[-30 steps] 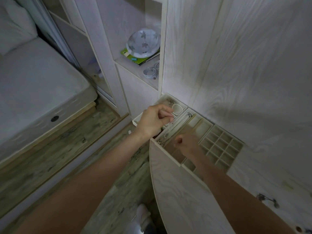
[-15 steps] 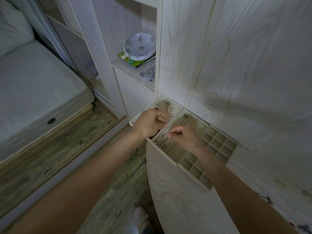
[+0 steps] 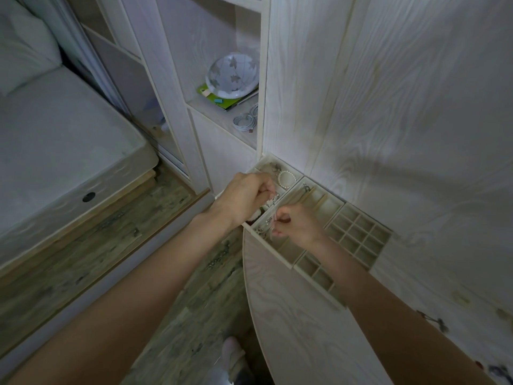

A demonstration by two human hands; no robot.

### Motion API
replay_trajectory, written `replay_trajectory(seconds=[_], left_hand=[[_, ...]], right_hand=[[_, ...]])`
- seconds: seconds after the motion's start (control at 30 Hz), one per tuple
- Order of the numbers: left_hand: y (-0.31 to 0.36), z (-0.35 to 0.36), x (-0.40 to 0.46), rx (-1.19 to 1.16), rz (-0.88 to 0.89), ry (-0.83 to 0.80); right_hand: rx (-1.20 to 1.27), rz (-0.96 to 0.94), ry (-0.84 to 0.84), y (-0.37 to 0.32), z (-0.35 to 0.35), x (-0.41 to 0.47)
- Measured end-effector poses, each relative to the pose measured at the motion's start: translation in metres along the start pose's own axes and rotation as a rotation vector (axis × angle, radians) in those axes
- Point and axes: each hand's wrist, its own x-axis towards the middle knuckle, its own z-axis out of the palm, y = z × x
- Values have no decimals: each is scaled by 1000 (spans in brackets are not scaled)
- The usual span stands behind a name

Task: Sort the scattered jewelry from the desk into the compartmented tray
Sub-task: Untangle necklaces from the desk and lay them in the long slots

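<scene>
Whereas a second earlier the right hand had hung apart, curled on nothing visible, it now met the left hand, both pinching a thin silvery chain over the long compartments of the beige compartmented tray, probably readying it for laying below.

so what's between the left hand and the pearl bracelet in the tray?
Head view: almost nothing. The left hand is over the tray; only a short strip of beige compartment floor separates its fingertips from the pearl bracelet. Small dark pieces lie just beyond, nearer the wall.
</scene>
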Motion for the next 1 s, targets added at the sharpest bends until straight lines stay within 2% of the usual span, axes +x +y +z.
replay_trajectory(seconds=[0.3, 0.73, 0.9, 1.0], left_hand=[[3, 1, 4, -46, 30, 41], [10, 35, 38, -30, 29, -55], [15, 51, 61, -9, 49, -102], [15, 60, 73, 0, 53, -119]], right_hand=[[187, 18, -27, 1, 3, 4], [59, 52, 108, 32, -15, 18], [92, 141, 142, 46, -22, 26], [16, 134, 136, 55, -26, 34]])
